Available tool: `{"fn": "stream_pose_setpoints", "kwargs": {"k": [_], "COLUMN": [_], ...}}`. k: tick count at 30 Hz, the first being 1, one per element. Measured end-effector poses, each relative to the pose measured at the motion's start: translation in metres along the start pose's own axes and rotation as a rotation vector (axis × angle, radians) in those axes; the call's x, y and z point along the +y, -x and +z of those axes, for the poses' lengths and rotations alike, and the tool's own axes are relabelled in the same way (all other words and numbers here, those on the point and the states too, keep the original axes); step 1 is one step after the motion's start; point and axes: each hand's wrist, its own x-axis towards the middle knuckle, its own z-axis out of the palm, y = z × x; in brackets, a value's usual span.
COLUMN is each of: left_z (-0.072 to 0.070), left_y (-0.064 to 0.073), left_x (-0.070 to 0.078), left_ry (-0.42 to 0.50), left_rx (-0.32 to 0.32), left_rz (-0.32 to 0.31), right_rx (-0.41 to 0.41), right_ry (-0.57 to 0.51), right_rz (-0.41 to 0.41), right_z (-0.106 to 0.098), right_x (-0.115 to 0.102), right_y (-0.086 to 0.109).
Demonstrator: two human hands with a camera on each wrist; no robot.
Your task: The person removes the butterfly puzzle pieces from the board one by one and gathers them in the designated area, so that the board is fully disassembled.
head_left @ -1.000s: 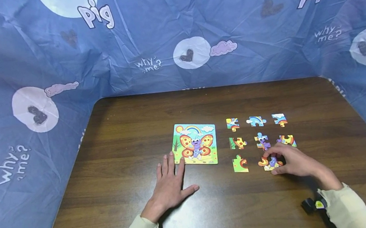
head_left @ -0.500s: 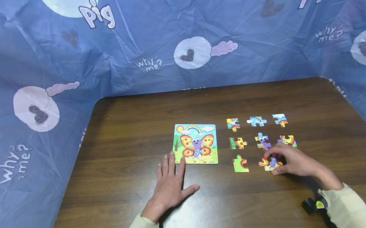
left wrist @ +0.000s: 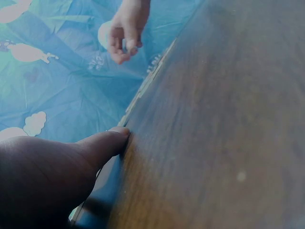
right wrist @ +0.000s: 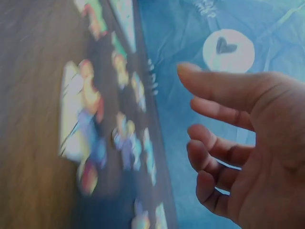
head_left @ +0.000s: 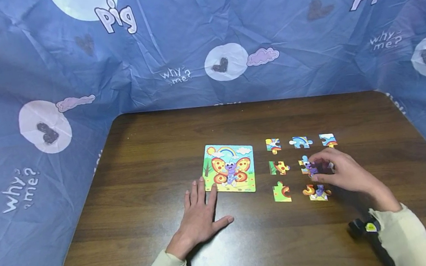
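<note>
My left hand lies spread flat on the table, its fingertips at the lower left edge of a square butterfly picture board. My right hand hovers above the puzzle pieces, thumb and fingers apart. The right wrist view shows nothing between its fingers. In the head view its fingertips are nearest the purple centre piece. It partly covers the middle right piece. Just below, the bottom middle piece lies flat and uncovered.
Three sky pieces form the far row, among them a rainbow piece. A green corner piece and a tree piece lie left of the right hand. A blue printed cloth hangs behind the brown wooden table.
My right hand has let go of the bottom middle piece and moved up and away to over the centre and middle right pieces. My left hand stays in place.
</note>
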Motion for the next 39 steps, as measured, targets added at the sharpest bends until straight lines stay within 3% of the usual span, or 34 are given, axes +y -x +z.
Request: {"fn": "stream_pose_setpoints", "kwargs": {"k": [4,10,17,21,29,39], "left_z": [0.000,0.000,0.000,0.000,0.000,-0.002], "left_y": [0.000,0.000,0.001,0.001,0.001,0.001], "left_x": [0.000,0.000,0.001,0.000,-0.001,0.000], "left_ry": [-0.006,-0.006,-0.012,0.000,0.002,0.007], "left_rx": [0.001,0.000,0.005,0.013,0.005,-0.002], "left_rz": [0.000,-0.001,0.003,0.011,0.003,-0.001], "right_rx": [0.002,-0.039,-0.144,-0.197,-0.268,-0.256], "right_ry": [0.000,-0.067,-0.137,-0.104,-0.073,-0.047], "right_rz": [0.032,-0.017,-0.024,-0.023,0.028,0.099], "right_z": [0.002,0.025,0.056,0.069,0.093,0.113], "right_x": [-0.014,-0.038,-0.072,-0.086,-0.104,-0.110], "right_y": [-0.017,-0.041,-0.070,-0.083,-0.094,-0.096]}}
